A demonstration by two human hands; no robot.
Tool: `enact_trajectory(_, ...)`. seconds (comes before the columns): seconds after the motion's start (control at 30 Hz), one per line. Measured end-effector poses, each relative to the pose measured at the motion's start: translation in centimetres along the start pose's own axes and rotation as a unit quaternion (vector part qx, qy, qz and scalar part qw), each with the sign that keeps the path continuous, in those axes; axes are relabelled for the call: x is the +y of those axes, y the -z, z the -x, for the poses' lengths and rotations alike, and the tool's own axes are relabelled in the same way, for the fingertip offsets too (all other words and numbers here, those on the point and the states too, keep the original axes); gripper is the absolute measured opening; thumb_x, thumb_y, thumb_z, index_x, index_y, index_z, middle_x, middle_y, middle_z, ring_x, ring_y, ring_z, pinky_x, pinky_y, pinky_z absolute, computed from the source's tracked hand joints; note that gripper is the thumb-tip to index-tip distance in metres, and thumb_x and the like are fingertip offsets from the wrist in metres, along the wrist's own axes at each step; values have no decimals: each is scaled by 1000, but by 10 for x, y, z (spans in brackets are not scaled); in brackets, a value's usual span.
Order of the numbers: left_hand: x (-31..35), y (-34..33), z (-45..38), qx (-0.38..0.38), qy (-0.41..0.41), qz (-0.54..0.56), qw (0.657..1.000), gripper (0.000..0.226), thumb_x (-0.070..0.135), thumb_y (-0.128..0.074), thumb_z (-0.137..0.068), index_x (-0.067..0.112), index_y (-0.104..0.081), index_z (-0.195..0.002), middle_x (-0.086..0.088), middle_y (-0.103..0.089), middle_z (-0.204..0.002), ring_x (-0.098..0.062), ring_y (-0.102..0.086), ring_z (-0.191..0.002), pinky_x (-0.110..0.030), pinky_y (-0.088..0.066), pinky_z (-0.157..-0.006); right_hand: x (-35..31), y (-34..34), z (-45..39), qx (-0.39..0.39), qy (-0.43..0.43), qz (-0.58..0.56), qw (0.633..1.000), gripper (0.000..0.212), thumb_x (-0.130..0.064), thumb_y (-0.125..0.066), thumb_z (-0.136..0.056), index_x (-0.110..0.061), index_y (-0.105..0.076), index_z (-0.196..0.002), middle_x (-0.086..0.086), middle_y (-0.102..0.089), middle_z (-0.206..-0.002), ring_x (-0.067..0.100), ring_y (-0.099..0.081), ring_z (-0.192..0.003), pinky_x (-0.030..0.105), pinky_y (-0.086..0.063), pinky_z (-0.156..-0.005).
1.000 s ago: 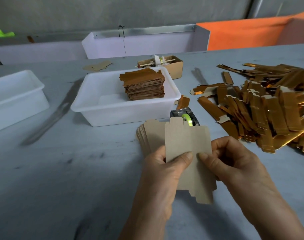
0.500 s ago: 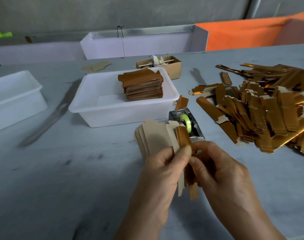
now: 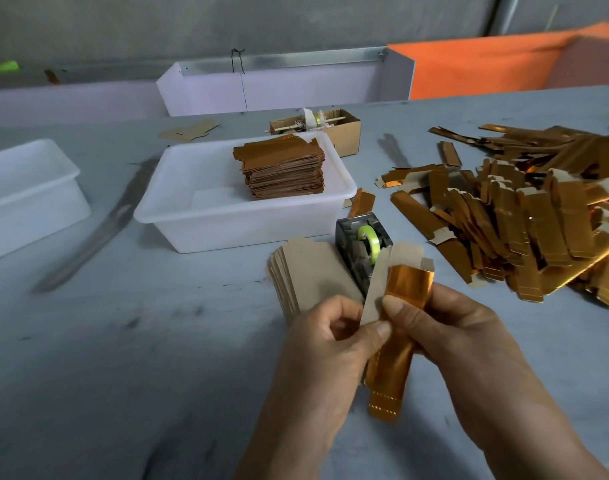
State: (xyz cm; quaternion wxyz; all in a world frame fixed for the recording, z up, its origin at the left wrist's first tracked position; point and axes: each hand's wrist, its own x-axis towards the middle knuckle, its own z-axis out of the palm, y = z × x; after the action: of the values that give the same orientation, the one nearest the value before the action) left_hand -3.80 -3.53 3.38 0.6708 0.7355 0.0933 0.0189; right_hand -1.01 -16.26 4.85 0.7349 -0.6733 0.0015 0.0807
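head view: both hands hold one gold carton blank (image 3: 405,289) above the grey table (image 3: 123,341), in the lower middle. the left hand (image 3: 327,344) pinches its brown flap between thumb and fingers. the right hand (image 3: 458,334) is curled around the folded gold part, thumb on top. just behind are a stack of flat blanks (image 3: 310,268) and a tape dispenser (image 3: 363,244). a pile of folded gold pieces (image 3: 521,220) lies at the right.

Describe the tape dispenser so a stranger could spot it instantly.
Find the white tub holding a stack of copper sheets. Just off its near right corner stands the tape dispenser. It is the only dark thing there, with a green roll inside.
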Motion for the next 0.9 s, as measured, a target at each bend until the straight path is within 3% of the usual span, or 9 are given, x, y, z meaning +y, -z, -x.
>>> enact_trajectory(0.1,-5,-1,0,33,-17,-10,999,6,27,-70,-84,23,-73,-80,1,-70,-72,-8,-65,-67,-24,-52,-61,0,3,-1,-6,-20,-8,1000,15,-24,-66,-68,-22,-72,-82,-2,-74,-77,9,-70,-67,13,-50,-49)
enact_trajectory(0.23,-9,-10,2,122,-70,-149,979,15,31,-68,-86,31,-74,-100,10,-60,-88,-9,-60,-86,-21,-51,-72,4,4,-2,-13,-46,-27,999,11,-15,-63,-81,-19,-70,-87,0,-74,-80,14,-71,-71,18,-53,-52)
enact_trajectory(0.33,-3,-22,6,173,-192,-386,885,26,9,-72,-76,19,-77,-100,2,-54,-75,-17,-59,-72,-27,-44,-54,5,1,-4,4,-55,-37,998,10,-11,-63,-83,-14,-71,-85,8,-74,-78,19,-71,-70,20,-54,-54)
enact_trajectory(0.4,-2,-34,12,183,-221,-499,818,34,3,-55,-73,7,-76,-100,-6,-57,-71,-25,-59,-66,-30,-45,-49,4,-2,-6,13,-53,-40,998,10,-12,-63,-84,-13,-72,-86,9,-73,-79,21,-71,-72,21,-54,-55)
enact_trajectory(0.5,-2,-45,12,163,-172,-560,794,46,6,-34,-83,-3,-71,-108,-11,-62,-77,-27,-55,-75,-33,-51,-56,2,-4,-7,25,-42,-19,999,14,-26,-63,-82,-19,-73,-78,2,-73,-77,14,-70,-73,19,-54,-56)
enact_trajectory(0.67,-1,-55,9,16,-108,-496,861,36,21,-44,-80,8,-76,-90,-3,-55,-82,-15,-36,-79,-22,-48,-49,3,-2,-6,66,-45,40,996,29,-39,-71,-69,-11,-67,-76,13,-68,-69,19,-65,-60,22,-53,-51)
enact_trajectory(0.73,12,-51,17,82,-76,-464,879,26,43,-66,-73,26,-75,-90,12,-58,-77,-9,-44,-81,-14,-44,-54,6,2,-6,68,-55,16,996,28,-31,-70,-70,-5,-66,-79,18,-68,-74,26,-66,-69,30,-56,-61)
enact_trajectory(0.77,11,-47,19,104,-80,-408,904,30,37,-78,-65,29,-73,-94,14,-56,-82,-9,-51,-80,-13,-46,-55,6,3,-6,63,-64,3,996,30,-32,-68,-68,-5,-67,-80,19,-69,-76,29,-67,-73,34,-56,-67)
enact_trajectory(0.9,3,-29,10,73,-6,-167,983,12,19,-63,-90,30,-61,-92,10,-61,-90,-12,-66,-74,-22,-55,-63,5,6,-6,28,-64,-20,997,33,-38,-58,-72,-9,-70,-81,11,-72,-76,20,-70,-69,22,-54,-60)
